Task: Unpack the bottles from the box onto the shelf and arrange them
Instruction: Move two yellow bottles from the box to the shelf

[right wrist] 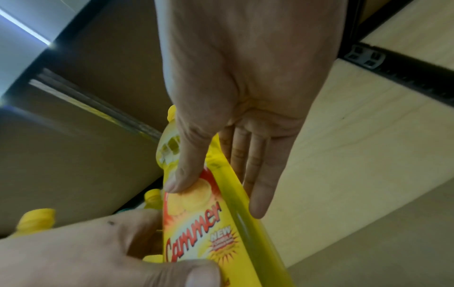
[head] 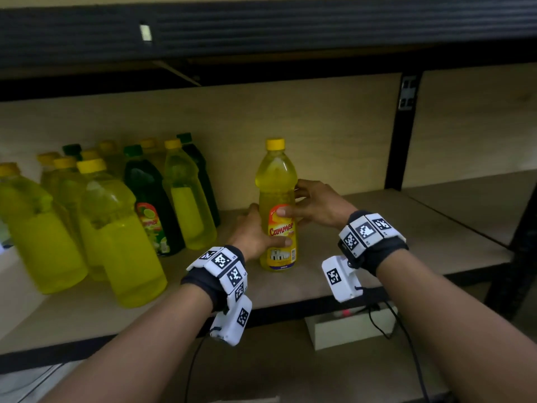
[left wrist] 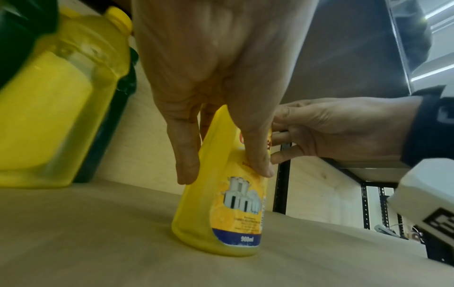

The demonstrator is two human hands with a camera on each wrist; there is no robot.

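Note:
A yellow bottle [head: 277,199] with a yellow cap and a "Cammer" label stands upright on the wooden shelf [head: 392,228]. My left hand [head: 254,232] grips its lower half, thumb across the front of the label and fingers behind. My right hand [head: 313,203] holds its middle from the right, thumb on the label's top. In the left wrist view the bottle [left wrist: 221,219] has its base on the board, with the left hand [left wrist: 209,77] above and the right hand [left wrist: 331,128] beside it. In the right wrist view the right hand [right wrist: 240,77] pinches the bottle [right wrist: 213,229] between thumb and straight fingers. The box is out of view.
Several yellow bottles [head: 116,237] and dark green bottles [head: 148,199] stand grouped at the shelf's left. A black upright post [head: 404,132] rises at the back right, and the upper shelf [head: 261,33] hangs low overhead. A pale small box [head: 348,330] with cables lies on the level below.

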